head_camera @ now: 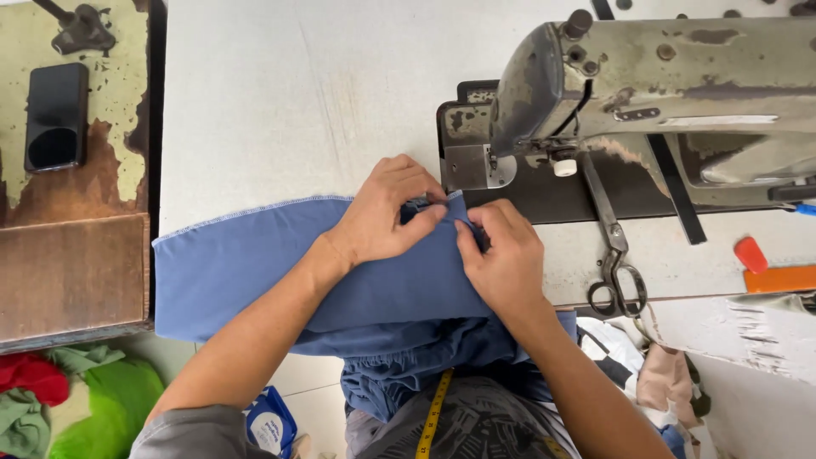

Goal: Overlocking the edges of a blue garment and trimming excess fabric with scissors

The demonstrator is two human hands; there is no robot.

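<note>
Both hands work at the far edge of a blue cloth [255, 272] that lies across a pale table [280, 102] and spills off its near edge into the person's lap. The left hand [387, 212] rests on top of the cloth with its fingers curled in, thumb and forefinger closed in a pinch on the cloth's folded corner. The right hand [501, 255] sits just beside it, touching the same corner, its fingers bent under and pinched shut on the fold; the fingertips of the two hands nearly meet. That corner lies just in front of the presser foot of a worn grey sewing machine [663, 85], whose dark bed fills the table's right side. The cloth's far edge shows a pale stitched hem running left from the hands. A pair of scissors [614, 255] lies beside the machine bed, points away from the person, right of the right hand. Further right are a small red piece [750, 254] and an orange block [780, 278]. A yellow tape measure [433, 414] hangs down the person's front. On the left, a rusty, peeling side stand carries a black phone [56, 116]. Below it, green and red cloths [76, 399] lie heaped on the floor
</note>
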